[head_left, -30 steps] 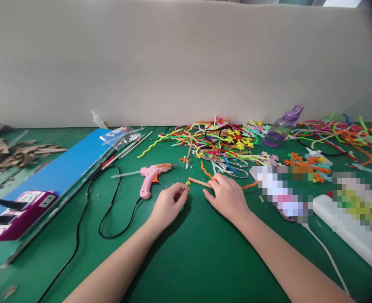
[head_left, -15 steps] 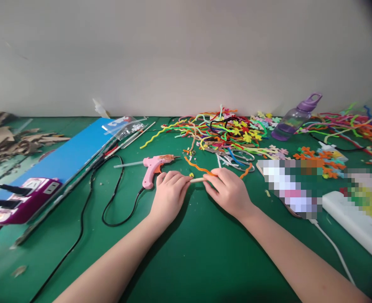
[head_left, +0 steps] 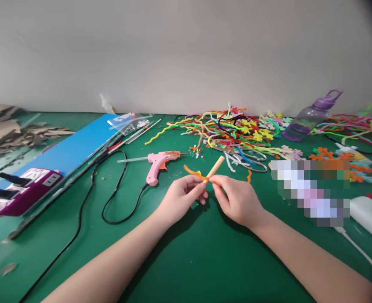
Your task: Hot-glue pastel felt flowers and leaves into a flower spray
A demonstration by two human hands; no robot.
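My left hand [head_left: 182, 198] is closed on a short pale wooden stick [head_left: 216, 166], which slants up and away to the right. Across the stick near my fingertips runs an orange pipe cleaner [head_left: 191, 170]. My right hand [head_left: 238, 198] pinches that pipe cleaner close against the stick, and its other end pokes out behind the hand. A small yellow bit shows beside the stick, partly hidden. To the left lies a pink hot glue gun [head_left: 157, 166] with a clear glue stick in its back, touched by neither hand.
Behind the hands are piled colourful pipe cleaners [head_left: 205, 123] and scissors [head_left: 258, 165]. A purple water bottle [head_left: 307, 118] leans at the back right. On the left are a blue board [head_left: 75, 145], a purple power strip [head_left: 37, 193] and black cord [head_left: 81, 214]. A pixelated object [head_left: 312, 193] lies right.
The stick has turned from lying level between both hands to pointing up and away. My left hand has rotated around its lower end, and the orange pipe cleaner now crosses it.
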